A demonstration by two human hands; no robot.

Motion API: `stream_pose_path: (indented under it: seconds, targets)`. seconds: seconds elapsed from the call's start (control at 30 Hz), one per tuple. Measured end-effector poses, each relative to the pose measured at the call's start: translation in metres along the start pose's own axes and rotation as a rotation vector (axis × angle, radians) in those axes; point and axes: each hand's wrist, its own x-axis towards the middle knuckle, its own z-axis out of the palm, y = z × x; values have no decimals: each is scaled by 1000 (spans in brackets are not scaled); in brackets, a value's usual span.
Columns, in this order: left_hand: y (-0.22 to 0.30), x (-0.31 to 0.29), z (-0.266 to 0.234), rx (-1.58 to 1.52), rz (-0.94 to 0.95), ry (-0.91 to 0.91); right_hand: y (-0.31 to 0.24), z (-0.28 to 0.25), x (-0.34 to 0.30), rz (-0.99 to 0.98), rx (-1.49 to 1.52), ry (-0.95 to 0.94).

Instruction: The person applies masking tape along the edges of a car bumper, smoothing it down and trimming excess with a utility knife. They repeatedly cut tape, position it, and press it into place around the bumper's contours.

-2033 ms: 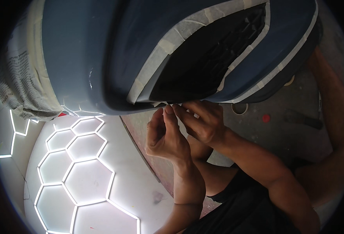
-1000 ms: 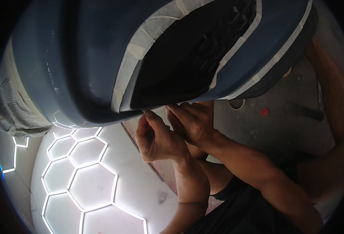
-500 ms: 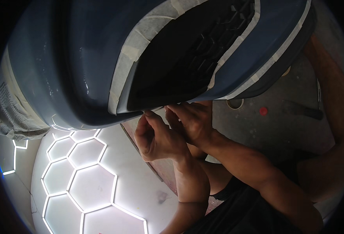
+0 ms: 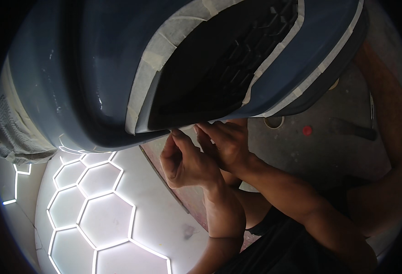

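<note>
A blue-grey car bumper (image 4: 105, 59) fills the upper part of the head view. Pale masking tape (image 4: 139, 91) lines the rim of its dark honeycomb grille (image 4: 242, 68). At the lower corner of this opening, my left hand (image 4: 182, 160) is closed in a pinch, fingertips against the bumper's edge. My right hand (image 4: 226, 144) pinches the same edge just to the right, its thumb and forefinger close together. Between the two sets of fingertips shows a thin pale strip (image 4: 185, 128) that looks like masking tape. The fingers partly hide what they grip.
Glowing hexagonal light tubes (image 4: 107, 196) run along the white surface at lower left. Printed covering sheet (image 4: 16, 130) hangs at far left. On the grey floor (image 4: 297, 150) lie a tape roll (image 4: 274, 121), a red cap (image 4: 307, 130) and a dark handle-like object (image 4: 354, 129). My bent legs are at right.
Both hands have shifted very slightly right along the bumper edge, still pinching. The bumper and floor items stay put.
</note>
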Motion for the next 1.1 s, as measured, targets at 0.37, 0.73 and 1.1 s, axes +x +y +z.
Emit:
stream_pose_path:
  seconds: [0.37, 0.73, 1.1]
  targets:
    - [-2, 0, 1, -20, 11, 20, 2, -3, 6, -47, -41, 12]
    - [-2, -2, 3, -46, -12, 27, 2, -6, 2, 23, -14, -29]
    - [3, -2, 5, -57, 4, 32, -1, -4, 7, 24, 16, -34]
